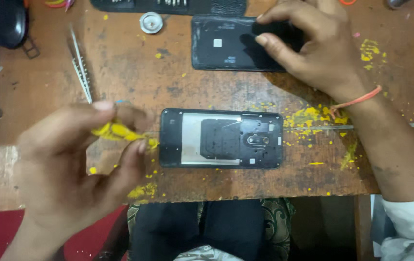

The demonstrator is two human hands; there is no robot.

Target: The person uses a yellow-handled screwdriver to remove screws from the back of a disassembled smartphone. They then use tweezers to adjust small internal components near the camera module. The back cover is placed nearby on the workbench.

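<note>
We see the left hand (67, 164) raised just above the table edge, its thumb and fingertips pressed together on a strip of yellow sticky material (117, 131), stretched between the pads as though it were being peeled or rolled clear of the skin; the pinch is tight, which suits a soft, clinging scrap that would otherwise stick back down. Just right of that strip lies the opened phone (221, 138), flat and lengthwise, its inner frame and camera module facing up, close enough that the strip's end hangs at its left edge. Further out, the right hand (313, 46) reaches to the far side of the wooden table (134, 82) and rests on the black back cover (228, 43), thumb and forefinger spread around its right end; we cannot tell whether it grips the cover or merely steadies it. Yellow crumbs (313, 116) are scattered over the wood, thickest right of the phone and beneath the left hand. A pair of tweezers (81, 70) lies set aside at the left, a small round metal cap (151, 22) sits beyond, and a dark case (8, 21) occupies the far left corner.
</note>
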